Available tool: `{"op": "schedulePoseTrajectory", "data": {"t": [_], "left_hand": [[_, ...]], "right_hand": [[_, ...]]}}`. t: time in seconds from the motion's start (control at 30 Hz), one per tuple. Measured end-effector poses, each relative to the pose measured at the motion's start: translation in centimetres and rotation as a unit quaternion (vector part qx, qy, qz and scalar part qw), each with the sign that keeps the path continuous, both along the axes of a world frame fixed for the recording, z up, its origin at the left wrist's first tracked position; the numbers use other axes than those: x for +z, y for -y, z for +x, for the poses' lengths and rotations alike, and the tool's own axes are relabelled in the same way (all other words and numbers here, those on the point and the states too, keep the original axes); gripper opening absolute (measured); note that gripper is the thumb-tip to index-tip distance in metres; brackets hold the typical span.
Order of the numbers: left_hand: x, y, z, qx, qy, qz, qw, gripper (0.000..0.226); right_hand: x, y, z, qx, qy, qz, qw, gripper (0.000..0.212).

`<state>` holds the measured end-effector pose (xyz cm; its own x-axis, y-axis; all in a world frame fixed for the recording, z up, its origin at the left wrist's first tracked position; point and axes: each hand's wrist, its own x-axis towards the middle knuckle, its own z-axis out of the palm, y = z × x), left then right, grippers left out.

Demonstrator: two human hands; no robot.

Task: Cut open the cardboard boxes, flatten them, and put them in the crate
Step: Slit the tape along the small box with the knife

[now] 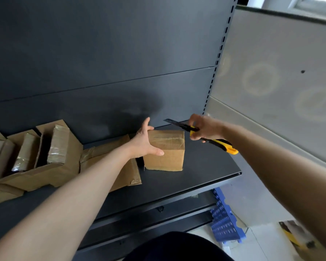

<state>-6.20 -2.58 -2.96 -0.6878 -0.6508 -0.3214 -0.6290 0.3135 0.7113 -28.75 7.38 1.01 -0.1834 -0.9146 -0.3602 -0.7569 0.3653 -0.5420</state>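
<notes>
The small box (166, 155) is sitting closed on the dark shelf (196, 178), near its right end, with clear tape running along its top. The left grip (146, 142), a bare hand, is spanning the box's top left edge. The thumb is pressing on the near face and the fingers are reaching over to the far edge, where they seem to be hooking on, though the angle is making that hard to judge. One finger is pointing up, clear of the cardboard. So this grip is clamping the box in place.

The right grip (203, 128) is closing round a yellow and black knife (224, 145), with fingers wrapping the front of the handle. The blade (172, 122) is sticking out to the left, hovering just above the box's far right corner and not touching it, as far as the view is showing.

A flat piece of cardboard (105, 149) is lying just left of the box, partly under the left forearm. Further left, opened boxes (51, 153) are standing with their taped flaps up. A blue crate (224, 223) is standing on the floor below the shelf's right end, well apart from the box.
</notes>
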Motion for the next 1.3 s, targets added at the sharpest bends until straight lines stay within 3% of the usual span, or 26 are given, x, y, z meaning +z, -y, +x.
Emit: {"op": "schedulePoseTrajectory", "data": {"t": [0.2, 0.33, 0.73, 0.93, 1.3], "left_hand": [[-0.2, 0.3, 0.2, -0.001, -0.015, 0.010, 1.000, 0.127], [-0.3, 0.4, 0.2, -0.010, -0.011, 0.004, 1.000, 0.125], [-0.5, 0.8, 0.3, -0.025, 0.010, -0.030, 0.999, 0.122], [-0.4, 0.9, 0.1, -0.024, 0.018, -0.041, 0.999, 0.118], [0.1, 0.7, 0.1, -0.033, 0.023, -0.057, 0.998, 0.105]], "right_hand": [[1.2, 0.2, 1.6, 0.084, -0.142, 0.057, 0.985, 0.034], [1.9, 0.8, 3.1, 0.135, -0.269, 0.046, 0.953, 0.032], [3.6, 2.2, 5.8, 0.193, -0.366, 0.046, 0.909, 0.028], [4.4, 3.1, 7.3, 0.227, -0.432, 0.055, 0.871, 0.026], [4.9, 3.7, 8.8, 0.242, -0.476, 0.083, 0.841, 0.023]]}}
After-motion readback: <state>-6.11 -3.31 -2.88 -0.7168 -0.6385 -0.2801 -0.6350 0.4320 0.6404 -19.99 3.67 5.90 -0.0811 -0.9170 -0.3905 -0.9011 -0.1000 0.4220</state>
